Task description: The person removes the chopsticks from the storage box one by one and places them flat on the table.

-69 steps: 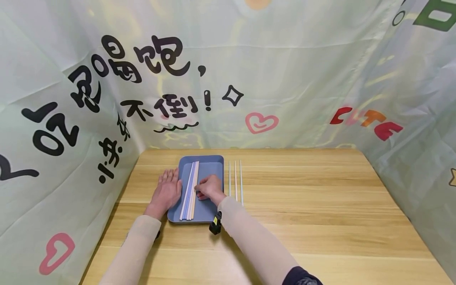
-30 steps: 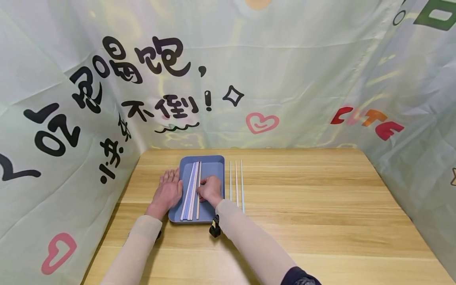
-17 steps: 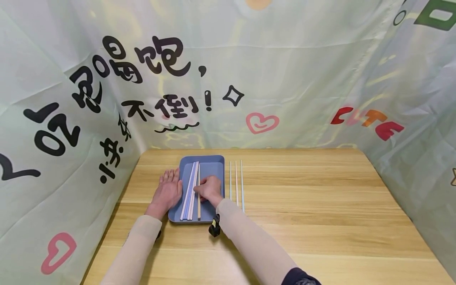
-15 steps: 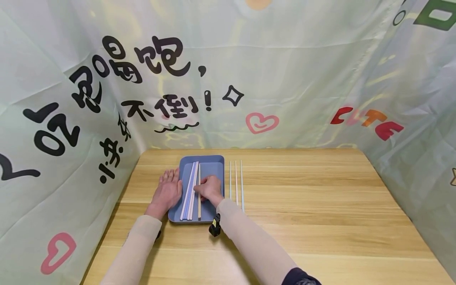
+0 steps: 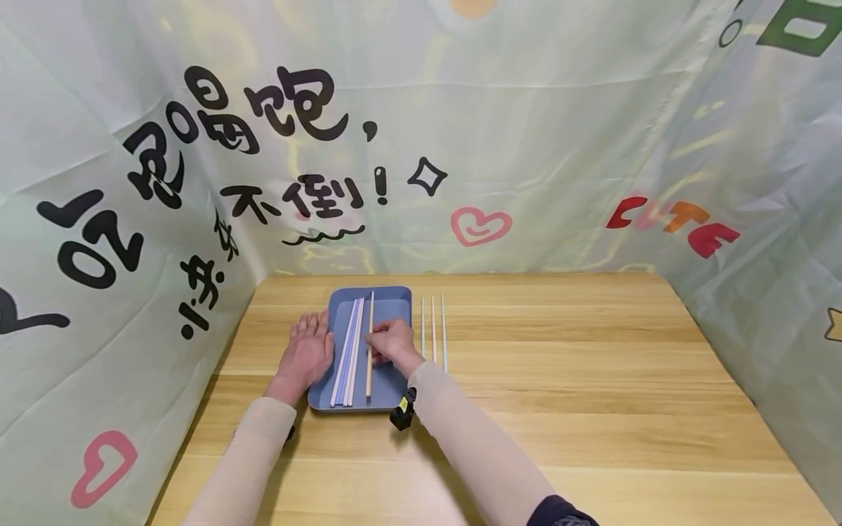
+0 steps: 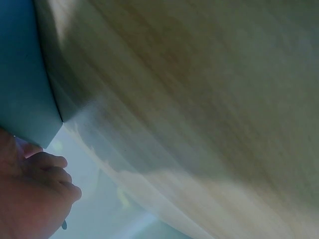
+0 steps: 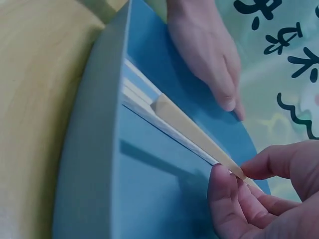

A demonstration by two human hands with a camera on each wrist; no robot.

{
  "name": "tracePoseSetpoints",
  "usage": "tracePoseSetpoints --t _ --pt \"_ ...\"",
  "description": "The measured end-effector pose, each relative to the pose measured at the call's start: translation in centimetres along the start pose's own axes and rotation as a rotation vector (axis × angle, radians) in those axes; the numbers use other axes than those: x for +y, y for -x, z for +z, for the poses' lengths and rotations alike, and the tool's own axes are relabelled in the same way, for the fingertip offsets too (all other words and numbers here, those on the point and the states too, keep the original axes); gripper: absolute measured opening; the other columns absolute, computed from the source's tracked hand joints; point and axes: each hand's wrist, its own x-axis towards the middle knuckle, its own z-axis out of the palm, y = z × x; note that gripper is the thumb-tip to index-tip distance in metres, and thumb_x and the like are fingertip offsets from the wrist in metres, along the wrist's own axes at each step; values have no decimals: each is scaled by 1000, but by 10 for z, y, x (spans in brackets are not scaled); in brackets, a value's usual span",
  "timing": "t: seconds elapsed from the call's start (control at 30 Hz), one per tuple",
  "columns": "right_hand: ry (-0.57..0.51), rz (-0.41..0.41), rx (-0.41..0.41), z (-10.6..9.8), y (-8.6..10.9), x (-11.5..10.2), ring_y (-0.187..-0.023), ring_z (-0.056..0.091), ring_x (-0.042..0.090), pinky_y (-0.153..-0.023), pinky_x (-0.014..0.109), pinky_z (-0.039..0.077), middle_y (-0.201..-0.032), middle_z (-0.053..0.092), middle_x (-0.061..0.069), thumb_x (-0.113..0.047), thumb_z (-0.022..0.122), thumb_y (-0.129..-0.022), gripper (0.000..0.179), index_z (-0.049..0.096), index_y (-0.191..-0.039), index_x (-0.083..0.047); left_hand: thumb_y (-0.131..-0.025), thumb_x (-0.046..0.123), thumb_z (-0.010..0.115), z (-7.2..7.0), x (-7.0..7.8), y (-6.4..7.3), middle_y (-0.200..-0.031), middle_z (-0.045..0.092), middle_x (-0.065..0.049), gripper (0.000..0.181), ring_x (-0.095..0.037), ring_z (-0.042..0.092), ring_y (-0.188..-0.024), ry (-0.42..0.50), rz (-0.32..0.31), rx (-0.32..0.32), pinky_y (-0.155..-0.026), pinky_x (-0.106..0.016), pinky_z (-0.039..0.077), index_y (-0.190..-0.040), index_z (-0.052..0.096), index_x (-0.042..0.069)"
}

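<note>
My right hand point(image 5: 395, 342) pinches a tan-yellow chopstick point(image 5: 370, 380) between thumb and fingers over the blue tray point(image 5: 388, 394). In the right wrist view the thick square end of this chopstick point(image 7: 184, 122) points toward the tray's near wall, raised over the others. Several pink, white and blue-purple chopsticks point(image 5: 346, 358) lie side by side on the tray's left half. My left hand point(image 5: 305, 356) rests along the tray's left rim, fingers straight and pointing away. Only its knuckles and curled-looking fingertips point(image 6: 55, 174) show in the left wrist view, close to the tray's outer wall point(image 6: 25, 74).
Right of the tray, 3 chopsticks lie apart and roughly parallel on the wooden table point(image 5: 579, 380): a pale one point(image 5: 423, 321), a pinkish one point(image 5: 433, 321) and a light blue one point(image 5: 444, 321). A printed cloth point(image 5: 539, 131) encloses the table's back and sides.
My right hand has separated the tan-yellow chopstick from the bundle, moving it right, and now lifts it with its far end shifted forward. My left hand stays at the tray's rim.
</note>
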Motion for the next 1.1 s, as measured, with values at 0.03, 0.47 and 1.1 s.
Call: tracePoseSetpoints --t 0.03,0.47,1.1 --pt "-3 4 2 -1 0 -1 -48 59 12 -52 28 60 -65 63 5 -4 71 -94 25 70 -117 6 -114 26 28 0 0 0 -168 24 -35 61 -55 17 -158 1 -1 1 -130 -66 15 -165 20 -6" --pt "-80 -12 -56 -23 3 -18 -62 64 13 -55 27 62 -78 66 5 -4 69 -93 34 69 -126 7 -114 27 30 0 0 0 -168 26 -34 61 -54 18 -159 -1 -10 -1 -130 -65 16 -165 21 -5" --pt "-129 -11 -36 -69 1 -21 -60 60 12 -56 25 61 -75 63 4 0 65 -90 44 64 -134 8 -114 27 30 1 0 0 -168 28 -32 61 -53 21 -158 -30 5 19 -130 -66 18 -164 23 -6"
